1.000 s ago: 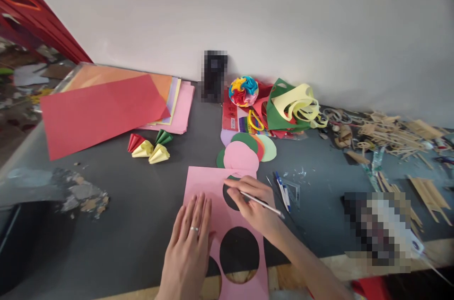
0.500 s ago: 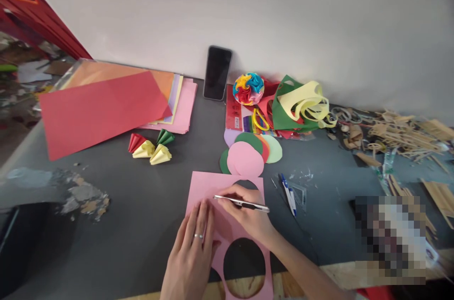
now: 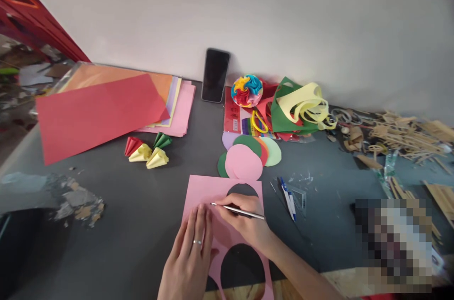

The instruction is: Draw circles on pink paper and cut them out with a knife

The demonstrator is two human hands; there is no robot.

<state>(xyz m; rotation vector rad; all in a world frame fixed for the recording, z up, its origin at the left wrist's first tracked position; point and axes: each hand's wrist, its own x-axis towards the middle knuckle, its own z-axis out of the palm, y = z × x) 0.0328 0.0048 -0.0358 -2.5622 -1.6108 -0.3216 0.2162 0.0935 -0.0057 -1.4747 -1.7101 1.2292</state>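
Observation:
A pink paper sheet (image 3: pixel 198 189) with large round holes cut in it lies in front of me. My left hand (image 3: pixel 189 250) rests flat on its left side, fingers stretched out, a ring on one finger. Closed in a writing grip, my right hand (image 3: pixel 244 217) holds a slim silver pen-like tool (image 3: pixel 248 214). The tool's pointed tip is at the paper, just beyond my left fingertips; whether it is a pen or a blade I cannot tell. Part of the upper hole is hidden by my right hand. Overlapping paper circles (image 3: pixel 244 162) lie just past the sheet.
Right of the sheet lie a blue-and-white pen-like item (image 3: pixel 288 200) and a clear set square (image 3: pixel 301 200). Behind are a phone (image 3: pixel 215 75), a colourful paper ball (image 3: pixel 247 90), paper scraps (image 3: pixel 301 104), folded paper cones (image 3: pixel 149 151) and a red sheet (image 3: pixel 102 115). Wooden sticks (image 3: pixel 400 134) clutter the right.
My right hand has shifted slightly, and the tool's tip sits a little further left on the sheet. The left hand stays flat on the paper. The whole view has moved slightly.

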